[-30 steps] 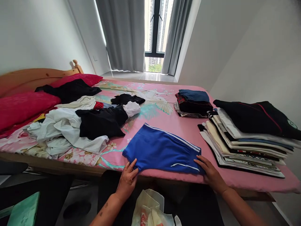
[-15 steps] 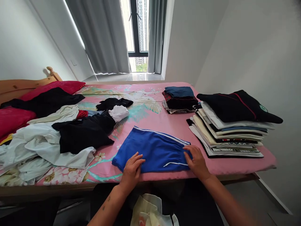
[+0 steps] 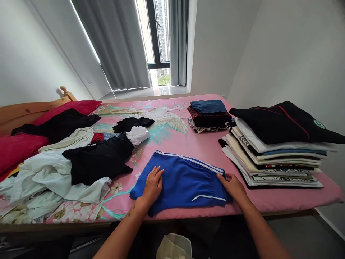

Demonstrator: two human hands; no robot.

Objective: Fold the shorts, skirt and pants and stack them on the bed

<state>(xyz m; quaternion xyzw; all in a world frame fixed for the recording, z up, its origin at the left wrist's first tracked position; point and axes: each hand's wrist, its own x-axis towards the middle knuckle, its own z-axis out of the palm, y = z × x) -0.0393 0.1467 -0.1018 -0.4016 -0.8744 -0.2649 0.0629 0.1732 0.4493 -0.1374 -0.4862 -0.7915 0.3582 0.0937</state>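
Observation:
Blue shorts with white side stripes lie folded lengthwise near the front edge of the bed, waistband to the right and a white drawstring hanging out. My left hand rests flat on the leg part, fingers together and stretched out. At the waistband, my right hand pinches the upper corner, thumb on top and fingers partly hidden beneath the cloth.
A tall folded stack of clothes stands to the right, black garment on top. Behind it is a smaller folded pile. Loose white clothes and a black garment lie heaped on the left.
My left hand has moved up and flattened onto the shorts. My right hand has gone from lying loosely on the waistband to pinching its corner. The view has shifted slightly.

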